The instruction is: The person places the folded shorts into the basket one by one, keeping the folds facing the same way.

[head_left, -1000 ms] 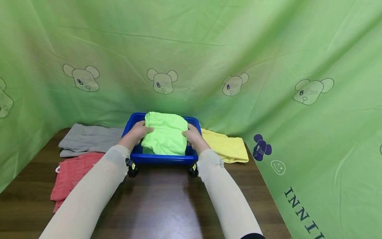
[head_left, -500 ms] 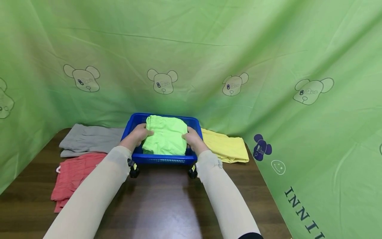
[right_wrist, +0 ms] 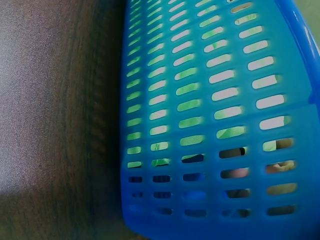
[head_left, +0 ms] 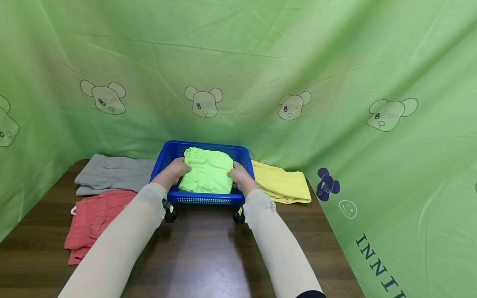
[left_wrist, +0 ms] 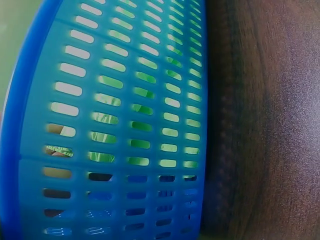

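Observation:
A folded neon-green garment [head_left: 208, 171] lies within the blue basket [head_left: 208, 198], nearer its front wall. My left hand [head_left: 176, 169] grips the garment's left edge, thumb on top. On the opposite edge, my right hand [head_left: 240, 174] holds it with the thumb over the cloth. Fingers beneath the cloth are mostly hidden. Both wrist views look at the basket's slotted wall [left_wrist: 115, 100], with green cloth showing through the slots; the right wrist view shows the same kind of wall [right_wrist: 210, 100].
Left of the basket lies folded grey clothing [head_left: 119, 171], with a red garment [head_left: 93, 215] in front of it, partly behind the left sleeve. Folded yellow clothing [head_left: 285, 182] sits to the right. A green curtain [head_left: 238, 49] hangs behind the brown wooden table [head_left: 205, 256].
Both hands have lowered the green garment deeper into the basket and slightly toward the front. More of the basket's back wall shows above it.

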`<state>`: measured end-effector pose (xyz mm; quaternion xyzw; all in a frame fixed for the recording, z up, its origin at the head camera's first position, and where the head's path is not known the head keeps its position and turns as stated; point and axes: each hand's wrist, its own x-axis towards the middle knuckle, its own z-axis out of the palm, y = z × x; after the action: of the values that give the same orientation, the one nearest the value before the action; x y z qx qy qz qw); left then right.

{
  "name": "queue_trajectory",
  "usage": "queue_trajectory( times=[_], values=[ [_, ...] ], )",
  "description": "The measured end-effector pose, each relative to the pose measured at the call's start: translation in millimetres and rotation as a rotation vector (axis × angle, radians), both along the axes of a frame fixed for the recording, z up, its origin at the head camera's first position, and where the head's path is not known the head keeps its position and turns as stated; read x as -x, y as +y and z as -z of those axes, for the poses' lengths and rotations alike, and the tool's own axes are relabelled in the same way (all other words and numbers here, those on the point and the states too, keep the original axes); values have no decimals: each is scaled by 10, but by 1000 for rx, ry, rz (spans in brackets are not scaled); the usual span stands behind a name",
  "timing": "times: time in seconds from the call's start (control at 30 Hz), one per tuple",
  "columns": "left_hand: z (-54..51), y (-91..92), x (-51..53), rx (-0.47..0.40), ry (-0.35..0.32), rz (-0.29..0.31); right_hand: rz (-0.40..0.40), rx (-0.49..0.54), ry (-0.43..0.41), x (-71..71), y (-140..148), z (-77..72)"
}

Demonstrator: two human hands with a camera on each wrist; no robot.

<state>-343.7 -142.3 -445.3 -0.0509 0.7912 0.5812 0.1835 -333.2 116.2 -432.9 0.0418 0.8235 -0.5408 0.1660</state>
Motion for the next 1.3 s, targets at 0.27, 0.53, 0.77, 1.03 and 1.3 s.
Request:
queue_trajectory(
  times=[0.27,0.53,0.77,1.03,1.3],
  values=[
    [35,20,-8,18,-5,-7,7,-3,8,8,-1,28],
    [45,18,2,37,-12,1,-8,-48,15,25,-9,56],
    [49,14,3,46,7,-23,-21,-102,15,34,-9,71],
    [72,33,7,76,2,-51,-31,-139,37,37,-18,81],
    [77,36,0,131,-7,-30,-75,-265,108,14,-18,94]
  ],
)
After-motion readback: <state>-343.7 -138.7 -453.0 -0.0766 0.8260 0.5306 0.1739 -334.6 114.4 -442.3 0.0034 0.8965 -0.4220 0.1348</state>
